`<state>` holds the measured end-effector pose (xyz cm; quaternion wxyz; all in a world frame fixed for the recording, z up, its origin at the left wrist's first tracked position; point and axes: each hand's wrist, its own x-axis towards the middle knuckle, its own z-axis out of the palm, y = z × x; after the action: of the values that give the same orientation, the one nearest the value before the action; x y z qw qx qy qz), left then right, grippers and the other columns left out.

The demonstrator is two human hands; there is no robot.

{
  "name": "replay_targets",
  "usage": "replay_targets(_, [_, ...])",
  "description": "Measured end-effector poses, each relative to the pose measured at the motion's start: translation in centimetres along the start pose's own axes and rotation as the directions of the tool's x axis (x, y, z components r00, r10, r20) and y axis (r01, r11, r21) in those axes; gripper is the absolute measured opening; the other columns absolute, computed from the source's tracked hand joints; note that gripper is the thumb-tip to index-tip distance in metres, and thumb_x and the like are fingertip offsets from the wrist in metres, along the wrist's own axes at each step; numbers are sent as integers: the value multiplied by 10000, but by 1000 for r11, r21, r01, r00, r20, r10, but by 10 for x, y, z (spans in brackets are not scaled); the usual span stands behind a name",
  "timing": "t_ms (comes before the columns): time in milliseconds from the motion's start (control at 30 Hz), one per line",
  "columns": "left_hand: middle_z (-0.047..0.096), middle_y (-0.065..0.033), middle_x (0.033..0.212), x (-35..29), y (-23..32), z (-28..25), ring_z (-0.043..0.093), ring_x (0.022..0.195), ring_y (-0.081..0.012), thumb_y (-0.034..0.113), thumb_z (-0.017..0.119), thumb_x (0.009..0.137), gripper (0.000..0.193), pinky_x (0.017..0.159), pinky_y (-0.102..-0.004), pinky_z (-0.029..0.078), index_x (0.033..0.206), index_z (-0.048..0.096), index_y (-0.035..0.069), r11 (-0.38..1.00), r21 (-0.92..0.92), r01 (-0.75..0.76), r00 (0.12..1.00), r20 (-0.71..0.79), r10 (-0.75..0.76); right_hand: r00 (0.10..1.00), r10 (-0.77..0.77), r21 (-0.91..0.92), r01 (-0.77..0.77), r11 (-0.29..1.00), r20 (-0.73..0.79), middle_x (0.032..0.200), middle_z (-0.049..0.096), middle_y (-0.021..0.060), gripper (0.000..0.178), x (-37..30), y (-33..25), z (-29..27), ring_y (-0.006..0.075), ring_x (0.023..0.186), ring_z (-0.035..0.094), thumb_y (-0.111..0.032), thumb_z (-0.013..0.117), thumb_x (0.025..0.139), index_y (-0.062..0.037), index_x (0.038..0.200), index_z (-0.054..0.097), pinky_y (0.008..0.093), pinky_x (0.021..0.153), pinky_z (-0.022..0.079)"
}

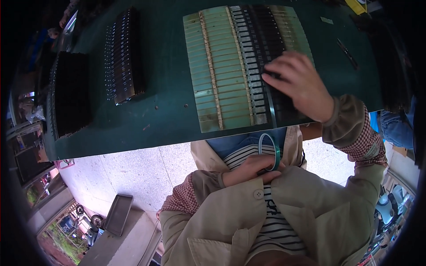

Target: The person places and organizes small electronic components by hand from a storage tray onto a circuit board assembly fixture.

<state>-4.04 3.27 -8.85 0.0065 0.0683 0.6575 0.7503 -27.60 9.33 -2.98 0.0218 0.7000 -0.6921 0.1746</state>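
Below the table's front edge, my left hand [254,170] is closed around the rim of a green tape roll [278,153], held upright at my waist. A pale, shiny strip of tape [272,108] runs from the table's edge up across the black pieces. On the table lies a pale green slotted board [228,104] with a row of narrow black pieces [262,33] set side by side across it, with silvery ends. My right hand [299,82] reaches over these pieces, thumb and fingers bent down near the tape's upper end. Motion blurs its fingertips, and the palm hides part of the board.
A stacked row of black pieces [122,57] stands on the green tabletop [164,119] to the left, another dark stack [71,95] farther left. A dark pen-like tool [347,53] lies at right. On the floor side, a grey tray [119,215] rests on a ledge at lower left.
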Motion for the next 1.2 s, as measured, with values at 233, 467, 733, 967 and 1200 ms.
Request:
replay_targets(233, [618, -124, 895, -2, -1, 1, 619, 815, -248, 114, 627, 818, 224, 717, -313, 481, 1006, 579, 1, 999, -8, 37, 999, 7, -37, 998, 40, 50, -42, 998, 38, 1158, 503, 131, 485, -8, -3, -1, 301, 1084, 459, 7, 511, 689, 16, 1173, 510, 415, 951, 372])
replay_targets(467, [617, -114, 892, 2, -2, -2, 619, 808, -242, 103, 627, 813, 221, 712, -305, 480, 1004, 582, 3, 1000, 29, 12, 1000, -16, -11, 994, -43, -76, 51, 996, 98, 1184, 480, 130, 512, -13, -12, 4, 307, 1104, 440, -40, 517, 685, 28, 1192, 490, 437, 976, 348])
replay_targets(733, [616, -109, 895, 1, -2, -2, 617, 816, -231, 110, 621, 819, 222, 718, -303, 478, 1012, 582, 8, 999, 25, 35, 999, -13, -35, 990, -50, -68, 60, 996, 134, 1186, 471, 134, 522, -23, -28, 9, 312, 1107, 431, -75, 520, 674, 3, 1191, 504, 470, 995, 316])
replay_targets(967, [618, -107, 904, -4, 3, 1, 616, 824, -224, 111, 616, 825, 220, 722, -302, 477, 1016, 580, 8, 995, 28, 91, 996, -10, -91, 990, -79, -42, 84, 996, 114, 1156, 490, 136, 504, -27, -37, 6, 304, 1078, 453, -99, 549, 664, 5, 1157, 534, 476, 977, 336])
replay_targets(1200, [619, -103, 910, -1, 0, 1, 616, 828, -218, 108, 614, 826, 218, 725, -298, 476, 1016, 579, 6, 995, 13, 95, 995, -19, -95, 1000, 6, 126, -10, 992, 31, 1125, 514, 133, 471, -27, -30, -3, 289, 1078, 467, -94, 561, 663, 17, 1121, 556, 455, 949, 379])
